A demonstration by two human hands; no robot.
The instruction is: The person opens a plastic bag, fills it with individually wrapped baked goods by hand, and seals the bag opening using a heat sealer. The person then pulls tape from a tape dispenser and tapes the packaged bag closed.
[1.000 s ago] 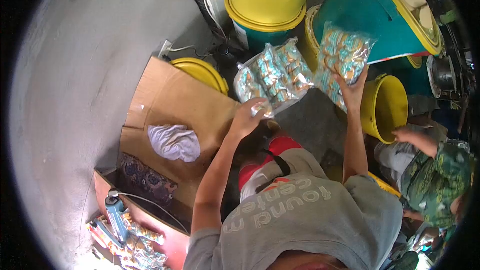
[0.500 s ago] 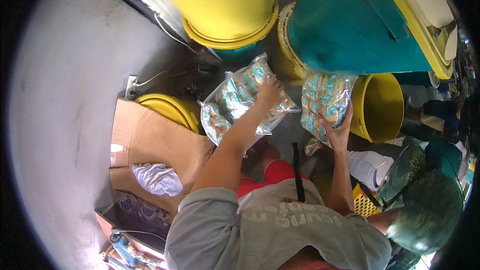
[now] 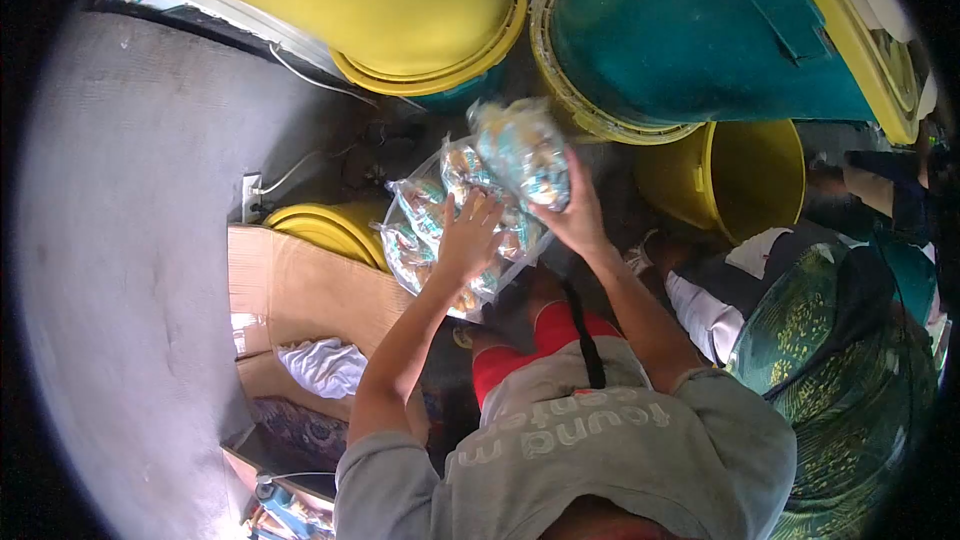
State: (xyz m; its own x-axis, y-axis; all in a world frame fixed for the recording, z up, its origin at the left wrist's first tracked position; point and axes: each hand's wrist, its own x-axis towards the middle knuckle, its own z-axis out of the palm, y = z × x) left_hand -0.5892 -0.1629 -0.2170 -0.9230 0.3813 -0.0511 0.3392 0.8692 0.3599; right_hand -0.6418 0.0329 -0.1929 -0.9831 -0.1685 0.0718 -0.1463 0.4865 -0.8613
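Note:
My right hand (image 3: 577, 215) grips the lower right edge of a clear plastic pack (image 3: 527, 152) of small wrapped items with teal print and tan contents. This pack is tilted and a little blurred, held over the far right side of a large clear plastic bag (image 3: 482, 310). Several similar packs (image 3: 420, 208) lie in or on that bag. With its fingers spread, my left hand (image 3: 472, 235) rests on the packs near the bag's middle. What lies under my palm is hidden.
A yellow tub (image 3: 430, 10) and a teal bin (image 3: 690, 40) stand at the far side. An open yellow bucket (image 3: 757, 180) lies to the right. On the left are a cardboard box (image 3: 320, 285) with a white cloth (image 3: 325, 367). Another person in patterned green cloth (image 3: 800, 330) is close on the right.
My right hand has brought its pack leftward, from beside the teal bin to above the large bag. My left hand has moved left and nearer to me across the packs.

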